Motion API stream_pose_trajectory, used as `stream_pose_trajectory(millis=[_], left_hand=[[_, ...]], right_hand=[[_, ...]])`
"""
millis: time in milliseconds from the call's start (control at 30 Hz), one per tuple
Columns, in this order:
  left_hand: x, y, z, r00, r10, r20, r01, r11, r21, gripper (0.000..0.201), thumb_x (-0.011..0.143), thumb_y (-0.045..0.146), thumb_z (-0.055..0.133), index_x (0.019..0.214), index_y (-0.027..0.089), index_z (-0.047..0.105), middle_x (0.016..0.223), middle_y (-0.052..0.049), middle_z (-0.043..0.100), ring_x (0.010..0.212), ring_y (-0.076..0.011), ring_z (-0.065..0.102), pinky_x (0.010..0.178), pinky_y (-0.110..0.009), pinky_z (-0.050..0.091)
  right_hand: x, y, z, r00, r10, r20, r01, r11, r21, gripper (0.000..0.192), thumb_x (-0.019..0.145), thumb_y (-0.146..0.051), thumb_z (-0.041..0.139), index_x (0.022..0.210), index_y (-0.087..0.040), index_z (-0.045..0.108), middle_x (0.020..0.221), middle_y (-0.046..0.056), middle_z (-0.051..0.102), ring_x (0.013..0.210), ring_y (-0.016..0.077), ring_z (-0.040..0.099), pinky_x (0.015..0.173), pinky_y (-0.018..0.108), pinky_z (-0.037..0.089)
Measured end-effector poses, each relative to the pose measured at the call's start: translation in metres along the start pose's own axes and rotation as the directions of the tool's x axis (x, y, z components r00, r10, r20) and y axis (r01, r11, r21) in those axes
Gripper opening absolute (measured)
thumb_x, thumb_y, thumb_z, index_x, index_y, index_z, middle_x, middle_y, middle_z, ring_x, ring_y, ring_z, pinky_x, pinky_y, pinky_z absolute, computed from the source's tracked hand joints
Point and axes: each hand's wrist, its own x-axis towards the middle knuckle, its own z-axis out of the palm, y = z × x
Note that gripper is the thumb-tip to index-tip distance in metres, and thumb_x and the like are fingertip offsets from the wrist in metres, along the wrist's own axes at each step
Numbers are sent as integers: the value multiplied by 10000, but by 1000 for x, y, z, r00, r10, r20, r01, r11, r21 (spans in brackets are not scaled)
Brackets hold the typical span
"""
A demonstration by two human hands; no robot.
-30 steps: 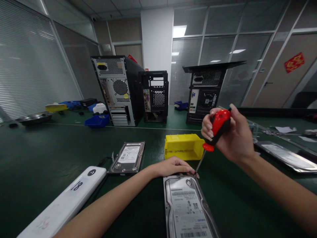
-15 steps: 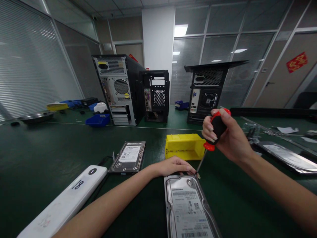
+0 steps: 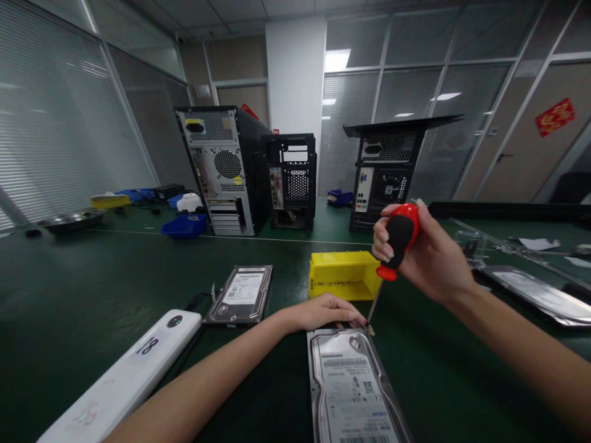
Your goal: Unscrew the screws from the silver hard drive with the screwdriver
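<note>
A silver hard drive (image 3: 351, 381), label upward, lies on the green table directly before me. Across its far end rests my left hand (image 3: 327, 312), its fingers curled over the edge and partly hidden. My right hand (image 3: 425, 252) grips a red-and-black screwdriver (image 3: 401, 237) by the handle. The screwdriver's thin shaft slants down to the drive's far right corner, close to my left fingertips. What the tip touches is too small to make out. Just beyond my left hand a yellow bin (image 3: 339, 277) lies with its opening facing right. Another hard drive (image 3: 242, 294) sits to the left.
A white power bank-like device (image 3: 124, 375) marked 18 lies at the left front. Computer cases (image 3: 226, 172) stand along the back, with a blue bin (image 3: 184, 226) beside them. At the right are another metal-topped drive (image 3: 540, 289) and a clear jar (image 3: 471, 243).
The screwdriver's handle has turned in my right hand and shifted slightly left. My left hand and the hard drive keep their places, while the whole view has tilted a little.
</note>
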Motion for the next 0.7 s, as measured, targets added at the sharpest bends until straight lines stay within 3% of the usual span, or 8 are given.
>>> stream_pose_trajectory(millis=[300, 433, 700], left_hand=[[1, -2, 0, 1000, 7, 20, -7, 1000, -15, 337, 856, 428, 591, 1018, 152, 695, 1082, -71, 675, 964, -172, 604, 871, -291, 432], [0, -1, -1, 1000, 20, 14, -21, 1000, 13, 336, 866, 419, 581, 1026, 146, 696, 1046, -67, 682, 925, -159, 606, 833, -269, 435], [1, -2, -2, 1000, -3, 16, 3, 1000, 31, 313, 883, 394, 565, 1041, 156, 693, 1044, -54, 683, 935, -153, 608, 878, -277, 433]], right_hand=[[-3, -3, -1, 999, -42, -17, 40, 993, -112, 203, 844, -407, 573, 860, -211, 622, 748, 7, 616, 588, 108, 549, 571, 235, 459], [-1, -3, -1, 998, -41, 37, 45, 994, -101, 167, 866, -379, 536, 884, -225, 599, 624, -22, 548, 497, 90, 467, 496, 215, 395], [-1, -4, -3, 998, -19, 60, 23, 997, -72, 177, 884, -369, 478, 874, -214, 561, 626, -16, 518, 498, 93, 449, 494, 223, 367]])
